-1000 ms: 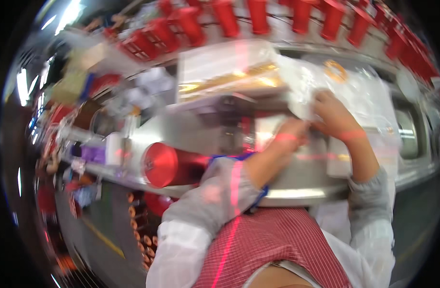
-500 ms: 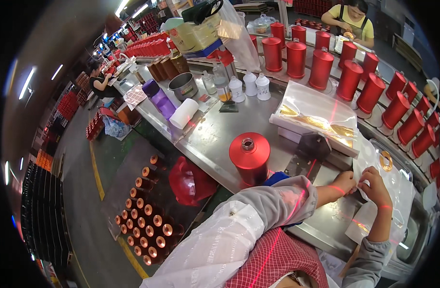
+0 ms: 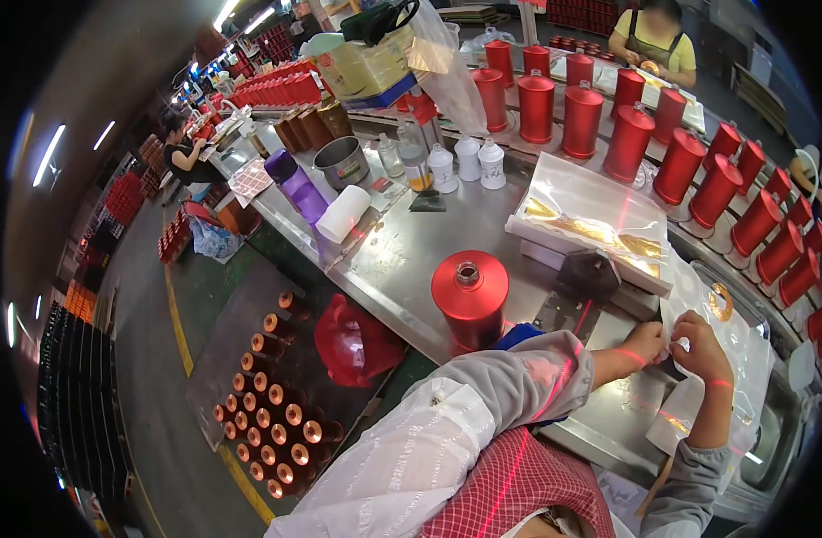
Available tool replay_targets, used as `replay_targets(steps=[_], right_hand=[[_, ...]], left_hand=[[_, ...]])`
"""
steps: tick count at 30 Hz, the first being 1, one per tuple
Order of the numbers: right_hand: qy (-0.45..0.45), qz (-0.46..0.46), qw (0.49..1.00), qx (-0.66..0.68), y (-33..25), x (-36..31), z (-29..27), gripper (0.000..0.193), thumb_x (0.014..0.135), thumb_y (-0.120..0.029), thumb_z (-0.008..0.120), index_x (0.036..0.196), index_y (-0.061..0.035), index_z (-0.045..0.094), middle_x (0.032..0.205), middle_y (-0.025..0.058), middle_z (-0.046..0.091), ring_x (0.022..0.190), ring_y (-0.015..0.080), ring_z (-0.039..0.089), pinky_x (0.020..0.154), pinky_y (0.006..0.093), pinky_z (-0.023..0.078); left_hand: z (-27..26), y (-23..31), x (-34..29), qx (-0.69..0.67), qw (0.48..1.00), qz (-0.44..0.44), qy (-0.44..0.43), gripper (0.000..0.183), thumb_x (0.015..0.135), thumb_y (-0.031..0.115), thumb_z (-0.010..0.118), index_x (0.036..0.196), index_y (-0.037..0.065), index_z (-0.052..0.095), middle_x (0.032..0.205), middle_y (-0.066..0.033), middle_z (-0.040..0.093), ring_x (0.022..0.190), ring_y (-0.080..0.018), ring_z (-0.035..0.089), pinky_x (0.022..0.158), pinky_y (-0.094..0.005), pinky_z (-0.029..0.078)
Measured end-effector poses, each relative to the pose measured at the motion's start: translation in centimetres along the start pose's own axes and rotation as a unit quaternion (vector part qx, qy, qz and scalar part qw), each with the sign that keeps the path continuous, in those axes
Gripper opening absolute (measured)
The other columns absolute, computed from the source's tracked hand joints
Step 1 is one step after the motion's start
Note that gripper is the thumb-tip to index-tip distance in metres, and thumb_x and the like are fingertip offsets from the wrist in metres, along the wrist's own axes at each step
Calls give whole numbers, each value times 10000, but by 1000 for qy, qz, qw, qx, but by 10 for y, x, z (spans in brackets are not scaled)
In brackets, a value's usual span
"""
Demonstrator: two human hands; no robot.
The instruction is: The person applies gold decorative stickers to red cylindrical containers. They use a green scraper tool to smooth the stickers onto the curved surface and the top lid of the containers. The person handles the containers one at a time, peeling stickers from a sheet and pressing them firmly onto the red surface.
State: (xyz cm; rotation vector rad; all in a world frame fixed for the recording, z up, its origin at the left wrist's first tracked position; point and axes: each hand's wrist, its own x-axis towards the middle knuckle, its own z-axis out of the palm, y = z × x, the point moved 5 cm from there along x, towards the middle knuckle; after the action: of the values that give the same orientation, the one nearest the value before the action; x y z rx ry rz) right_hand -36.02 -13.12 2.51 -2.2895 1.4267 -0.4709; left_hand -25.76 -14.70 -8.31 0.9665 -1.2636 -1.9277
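Bare left hand [image 3: 644,342]: fingers curled, tips drawn in close to the other hand's; whether they pinch anything is too small to tell.
Bare right hand [image 3: 703,350]: fingers bent, thumb and fingertips together beside the left tips – what lies between them I cannot tell.
Thin translucent white sheet [image 3: 686,291]: spread just beyond the hands, with a flat gold ring [image 3: 720,302] on it.
Fingertip work: both hands seem busy at the sheet's near edge; the next move calls for a light touch, as it looks flimsy.
Red metallic cylinder with a glass neck [image 3: 469,300]: upright on the steel worktop [image 3: 397,260], left of the hands, untouched by them.
Shallow white box [image 3: 554,249]: topped with gold-patterned white sheets [image 3: 599,202].
Clear glass bottle [image 3: 417,172]: amber liquid low inside.
Round grey metal pot [image 3: 342,163]: open-topped – contents unclear.
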Motion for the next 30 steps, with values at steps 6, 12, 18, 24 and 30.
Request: replay_targets(steps=[6,12,18,24,30], right_hand=[[-30,-7,999,32,10,4,5,99,639,6,666,730,4,625,879,121,598,848,291,601,759,348,489],[-42,-25,998,45,26,2,4,120,652,-46,710,742,-48,630,839,96,612,849,276,601,786,359,479],[-95,-78,992,24,53,11,10,157,740,-162,713,844,-75,633,868,90,617,837,260,591,780,369,463],[-150,51,987,38,33,13,2,189,740,-168,702,880,-42,684,955,87,631,894,260,615,767,349,480],[-161,78,982,57,34,12,5,170,743,-141,680,889,-54,696,960,77,624,891,247,613,770,347,480]], left_hand=[[-3,-3,1,52,998,22,16,121,880,88,473,878,19,573,737,-64,597,597,-141,572,528,-292,464],[-3,-12,10,57,996,58,25,122,841,69,514,916,20,597,717,-71,617,577,-151,601,486,-297,474],[-9,3,-1,60,998,6,7,83,840,130,553,870,60,587,719,-79,643,555,-134,586,460,-272,440],[-8,15,-19,42,997,-57,-20,152,929,130,534,1052,69,599,913,-23,658,743,-68,580,640,-202,445],[-8,14,-22,36,997,-65,-17,164,939,111,533,1082,61,594,933,-18,654,752,-64,580,655,-210,450]])
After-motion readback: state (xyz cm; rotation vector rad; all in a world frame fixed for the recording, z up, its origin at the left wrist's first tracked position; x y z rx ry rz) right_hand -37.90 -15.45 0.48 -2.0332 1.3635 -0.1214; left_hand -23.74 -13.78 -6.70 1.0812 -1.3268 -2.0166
